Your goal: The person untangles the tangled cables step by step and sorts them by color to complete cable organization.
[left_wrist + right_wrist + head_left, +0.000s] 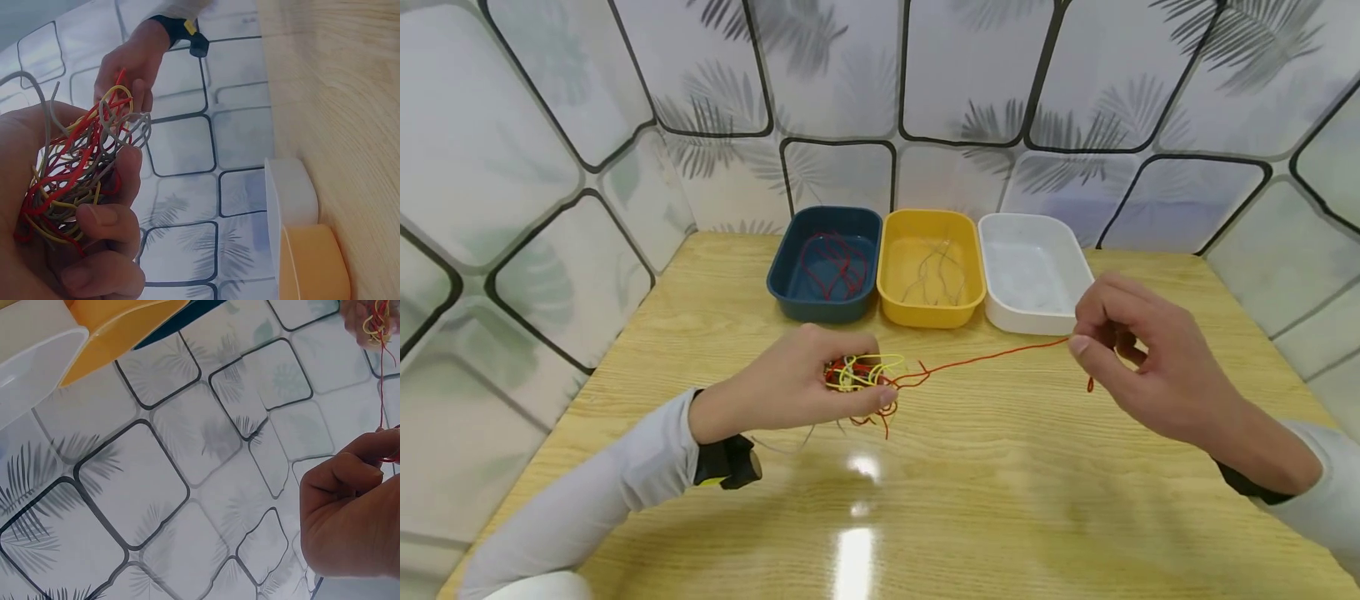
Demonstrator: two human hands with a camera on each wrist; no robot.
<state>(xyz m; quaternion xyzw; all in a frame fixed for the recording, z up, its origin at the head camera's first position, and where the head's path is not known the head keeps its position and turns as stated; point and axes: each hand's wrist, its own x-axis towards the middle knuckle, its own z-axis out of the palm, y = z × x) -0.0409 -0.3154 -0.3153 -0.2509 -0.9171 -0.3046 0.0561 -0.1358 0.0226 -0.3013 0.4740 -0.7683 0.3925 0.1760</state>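
My left hand (808,379) grips a tangled bundle of wires (78,172), red, yellow and grey, with the fingers curled round it above the table. Loose grey ends hang below the hand in the head view. Off to the right, my right hand (1150,367) pinches a red wire (992,357) between thumb and forefinger. That wire runs taut from the bundle to the right fingertips, and a short looped end dangles beneath them. In the right wrist view the right hand (353,506) has its fingers curled, with the red wire leading up toward the left hand.
Along the back of the wooden table (962,483) stand three bins side by side. The blue bin (823,310) contains red wires, and the yellow bin (931,315) contains thin grey wires. At the right is a white bin (1033,322). Patterned curtain panels enclose the back and sides.
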